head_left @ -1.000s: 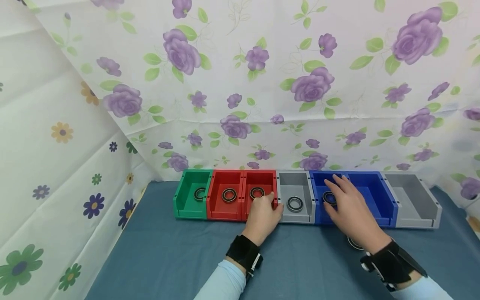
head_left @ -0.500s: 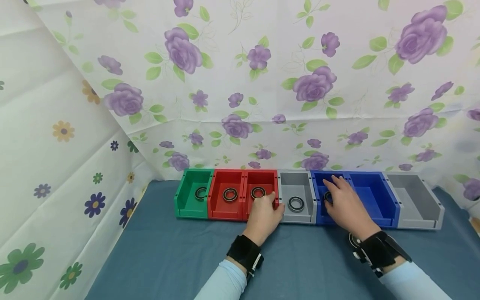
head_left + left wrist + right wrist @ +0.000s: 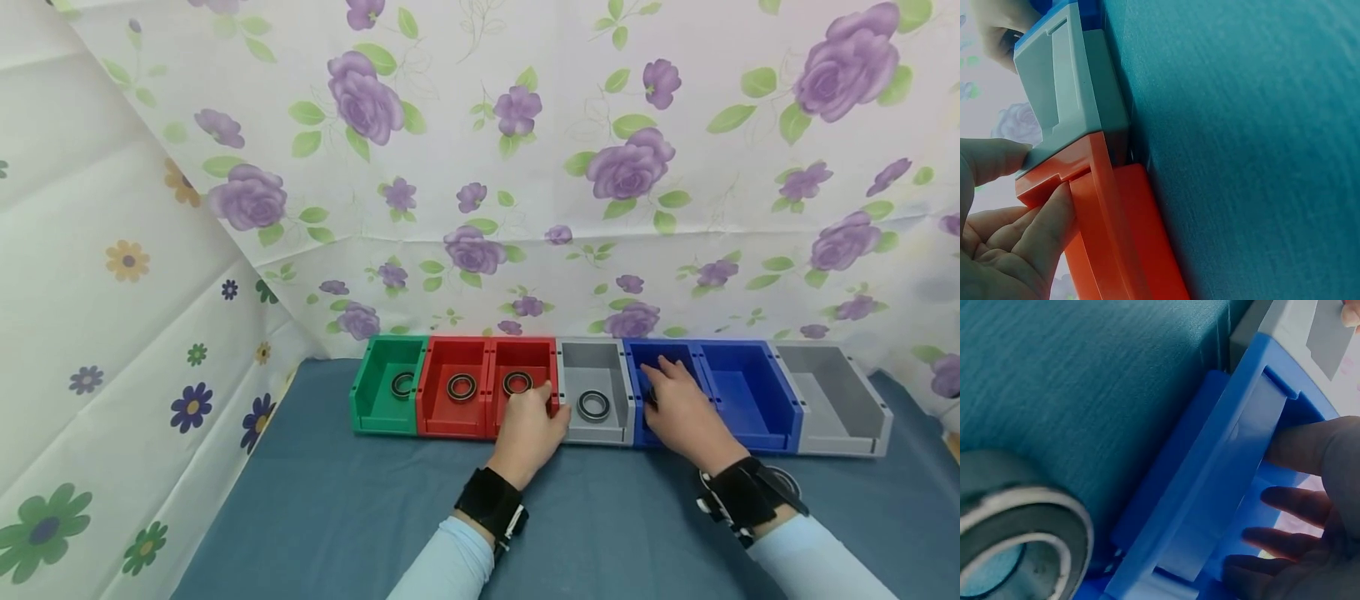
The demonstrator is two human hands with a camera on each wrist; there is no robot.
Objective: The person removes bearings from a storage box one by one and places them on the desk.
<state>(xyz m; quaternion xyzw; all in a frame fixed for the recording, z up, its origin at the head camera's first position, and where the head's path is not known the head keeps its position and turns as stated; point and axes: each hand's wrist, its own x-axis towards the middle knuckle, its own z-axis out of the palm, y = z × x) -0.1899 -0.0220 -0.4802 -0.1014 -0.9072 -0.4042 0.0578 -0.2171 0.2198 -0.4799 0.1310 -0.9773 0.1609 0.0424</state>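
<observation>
My left hand (image 3: 527,435) pinches the adjoining side walls of the right-hand red parts bin (image 3: 1088,206) and the grey bin (image 3: 1072,100) beside it, thumb on the grey side, fingers on the red. My right hand (image 3: 686,423) reaches into the left blue bin (image 3: 1210,469), fingers spread and slightly bent. Between its thumb and fingers a sliver of a black-rimmed ball bearing (image 3: 651,398) shows in the head view; the rest is hidden. In the right wrist view the visible fingertips hold nothing. Another bearing (image 3: 1075,534) lies on the table under the right wrist.
The bins stand in one row against a flowered curtain (image 3: 480,167). Single bearings lie in the green bin (image 3: 402,384), the left red bin (image 3: 461,374), the right red bin, and the middle grey bin. Farther right stand another blue bin (image 3: 738,387) and a grey bin (image 3: 825,387).
My right hand has moved lower and slightly left into the left blue bin, covering most of its bearing. The left hand keeps its pinch on the bin walls.
</observation>
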